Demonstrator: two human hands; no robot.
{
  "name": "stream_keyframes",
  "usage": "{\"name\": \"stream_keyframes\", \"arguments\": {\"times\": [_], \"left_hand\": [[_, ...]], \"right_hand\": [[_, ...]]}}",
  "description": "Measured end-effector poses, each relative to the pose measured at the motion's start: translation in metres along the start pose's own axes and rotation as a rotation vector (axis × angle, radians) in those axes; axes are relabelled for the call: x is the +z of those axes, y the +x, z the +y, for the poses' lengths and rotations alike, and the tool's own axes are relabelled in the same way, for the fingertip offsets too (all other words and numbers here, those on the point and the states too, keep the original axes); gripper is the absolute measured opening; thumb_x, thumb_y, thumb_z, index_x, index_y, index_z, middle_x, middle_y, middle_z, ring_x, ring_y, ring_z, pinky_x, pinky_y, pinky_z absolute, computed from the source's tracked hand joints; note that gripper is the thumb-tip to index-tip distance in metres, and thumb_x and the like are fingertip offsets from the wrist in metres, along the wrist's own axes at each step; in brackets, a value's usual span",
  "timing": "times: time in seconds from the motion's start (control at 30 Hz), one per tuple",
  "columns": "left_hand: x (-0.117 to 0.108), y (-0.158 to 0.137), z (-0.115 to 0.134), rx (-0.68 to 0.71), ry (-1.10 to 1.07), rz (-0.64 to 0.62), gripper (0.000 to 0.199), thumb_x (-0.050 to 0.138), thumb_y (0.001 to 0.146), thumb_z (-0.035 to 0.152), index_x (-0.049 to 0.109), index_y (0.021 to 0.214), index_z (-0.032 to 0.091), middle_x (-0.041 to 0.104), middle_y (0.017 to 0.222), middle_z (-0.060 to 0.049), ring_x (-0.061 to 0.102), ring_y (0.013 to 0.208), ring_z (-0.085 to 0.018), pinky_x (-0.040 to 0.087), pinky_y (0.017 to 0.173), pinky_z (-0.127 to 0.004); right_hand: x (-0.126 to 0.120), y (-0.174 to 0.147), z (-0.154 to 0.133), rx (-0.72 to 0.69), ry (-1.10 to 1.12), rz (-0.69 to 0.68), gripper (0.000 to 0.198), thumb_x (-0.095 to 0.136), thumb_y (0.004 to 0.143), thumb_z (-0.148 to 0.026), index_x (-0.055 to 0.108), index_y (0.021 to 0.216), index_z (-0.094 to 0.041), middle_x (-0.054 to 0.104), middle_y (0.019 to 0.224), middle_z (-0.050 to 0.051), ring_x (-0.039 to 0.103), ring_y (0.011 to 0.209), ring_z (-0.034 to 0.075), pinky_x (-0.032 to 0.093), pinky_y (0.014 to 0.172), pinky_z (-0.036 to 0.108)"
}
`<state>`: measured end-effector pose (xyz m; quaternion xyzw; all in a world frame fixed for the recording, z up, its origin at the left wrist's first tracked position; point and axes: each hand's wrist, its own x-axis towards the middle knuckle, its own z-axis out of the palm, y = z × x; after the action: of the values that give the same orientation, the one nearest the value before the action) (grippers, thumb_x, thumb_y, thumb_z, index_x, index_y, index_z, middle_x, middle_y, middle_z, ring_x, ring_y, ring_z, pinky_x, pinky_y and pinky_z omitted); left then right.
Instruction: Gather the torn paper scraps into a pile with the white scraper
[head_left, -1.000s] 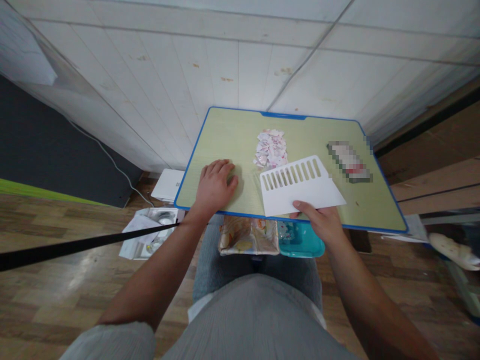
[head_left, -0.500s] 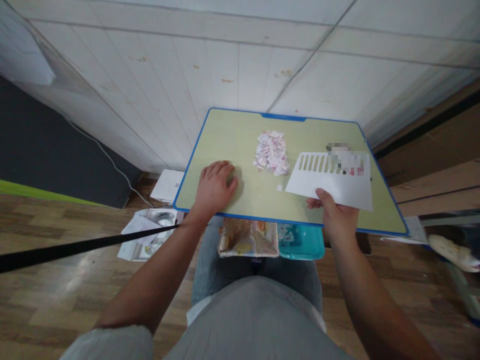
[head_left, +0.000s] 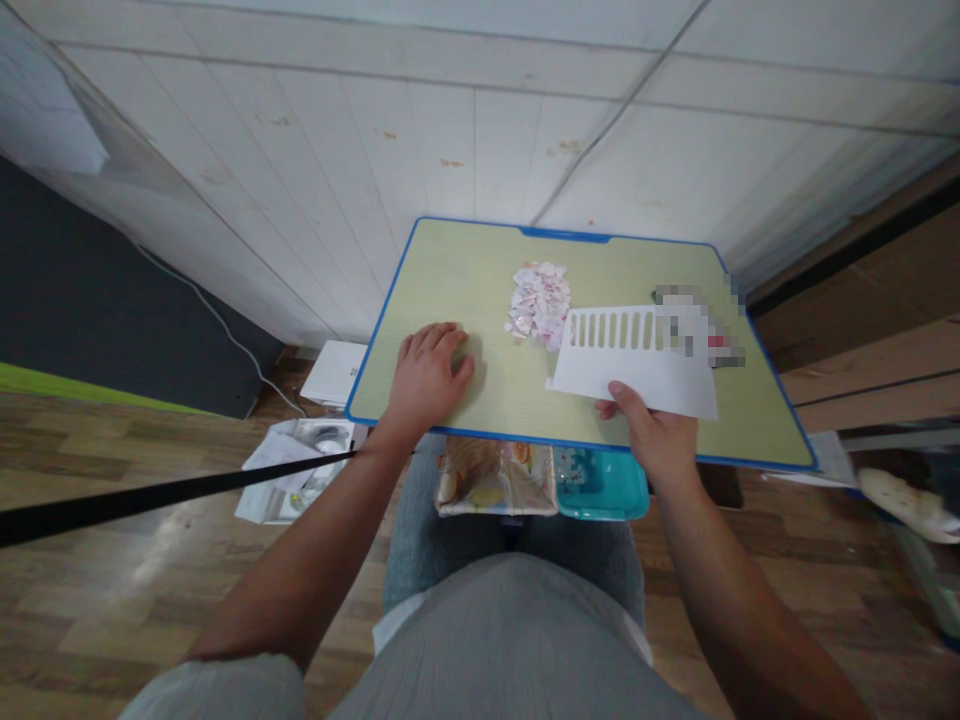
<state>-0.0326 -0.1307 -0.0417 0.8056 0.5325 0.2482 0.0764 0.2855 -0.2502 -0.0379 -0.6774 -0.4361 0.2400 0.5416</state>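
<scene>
My right hand (head_left: 654, 432) grips the lower edge of a white slotted card (head_left: 637, 380), thumb on top. A row of long narrow slots runs along the card's far side. The card's left end overlaps the near right part of a pile of torn pinkish-white paper scraps (head_left: 536, 300). One small scrap pokes out at its lower left corner. My left hand (head_left: 431, 370) rests on the pale yellow-green tabletop (head_left: 457, 270), fingers spread, holding nothing. Behind the card lies an object blurred by pixelation, whose kind I cannot make out.
Below the table's near edge are a patterned fabric-lined box (head_left: 495, 480) and a teal plastic tub (head_left: 604, 487) with small bits inside. An open white box (head_left: 300, 470) stands on the floor at left. A white plank wall (head_left: 450, 120) borders the table's far side.
My right hand has slid the slotted card to the left, so that it now reaches the pile and covers most of the loose scrap. My left hand has stayed in place.
</scene>
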Motion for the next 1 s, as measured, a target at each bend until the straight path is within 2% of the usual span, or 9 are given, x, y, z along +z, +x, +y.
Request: {"name": "stream_keyframes", "arguments": {"times": [0.27, 0.37, 0.5, 0.67, 0.87, 1.0], "left_hand": [[0.0013, 0.0001, 0.0003, 0.000, 0.001, 0.016, 0.036, 0.065, 0.108, 0.032, 0.081, 0.140, 0.025, 0.079, 0.161, -0.014, 0.067, 0.158, -0.037, 0.048, 0.137, -0.060], [0.0017, 0.0001, 0.0001, 0.002, 0.002, 0.012, 0.036, 0.065, 0.108, 0.032, 0.081, 0.139, 0.024, 0.079, 0.162, -0.015, 0.067, 0.157, -0.037, 0.048, 0.137, -0.061], [0.0018, 0.0000, 0.0001, 0.003, 0.006, 0.013, 0.036, 0.065, 0.109, 0.032, 0.081, 0.140, 0.022, 0.079, 0.161, -0.017, 0.067, 0.158, -0.038, 0.048, 0.137, -0.060], [0.0014, -0.0001, 0.0003, 0.002, 0.004, 0.007, 0.036, 0.065, 0.109, 0.031, 0.081, 0.140, 0.024, 0.079, 0.162, -0.016, 0.067, 0.158, -0.037, 0.048, 0.137, -0.059], [-0.0002, -0.0002, 0.0008, 0.006, 0.001, 0.003, 0.036, 0.065, 0.109, 0.031, 0.081, 0.140, 0.022, 0.079, 0.161, -0.017, 0.067, 0.158, -0.037, 0.048, 0.138, -0.059], [0.0012, -0.0002, 0.0001, 0.003, 0.006, 0.007, 0.036, 0.066, 0.109, 0.030, 0.080, 0.140, 0.022, 0.079, 0.162, -0.016, 0.067, 0.158, -0.037, 0.048, 0.138, -0.059]], "right_hand": [[-0.0010, 0.0011, 0.0018, -0.019, 0.021, -0.012, 0.036, 0.086, 0.096, -0.054, 0.073, 0.075, -0.027, 0.079, 0.069, 0.003, 0.078, 0.068, 0.027, 0.071, 0.086, 0.046], [-0.0014, 0.0035, 0.0016, 0.007, 0.080, -0.007, 0.031, 0.089, 0.092, -0.050, 0.073, 0.078, -0.026, 0.078, 0.068, 0.002, 0.074, 0.060, 0.025, 0.069, 0.073, 0.043], [0.0018, 0.0065, 0.0013, 0.046, 0.219, 0.106, 0.029, 0.092, 0.087, -0.046, 0.074, 0.095, -0.024, 0.081, 0.074, 0.000, 0.072, 0.053, 0.022, 0.062, 0.056, 0.036], [0.0040, 0.0051, -0.0016, 0.060, 0.218, 0.085, 0.033, 0.093, 0.085, -0.048, 0.075, 0.098, -0.024, 0.081, 0.072, 0.000, 0.073, 0.053, 0.023, 0.063, 0.056, 0.037], [0.0015, 0.0034, 0.0021, 0.040, 0.103, 0.046, 0.029, 0.090, 0.092, -0.049, 0.077, 0.095, -0.023, 0.084, 0.074, 0.002, 0.075, 0.057, 0.023, 0.066, 0.067, 0.038], [0.0004, 0.0041, 0.0070, 0.028, 0.100, 0.044, 0.028, 0.090, 0.092, -0.048, 0.078, 0.098, -0.023, 0.084, 0.075, 0.001, 0.075, 0.057, 0.023, 0.065, 0.067, 0.039]]}}
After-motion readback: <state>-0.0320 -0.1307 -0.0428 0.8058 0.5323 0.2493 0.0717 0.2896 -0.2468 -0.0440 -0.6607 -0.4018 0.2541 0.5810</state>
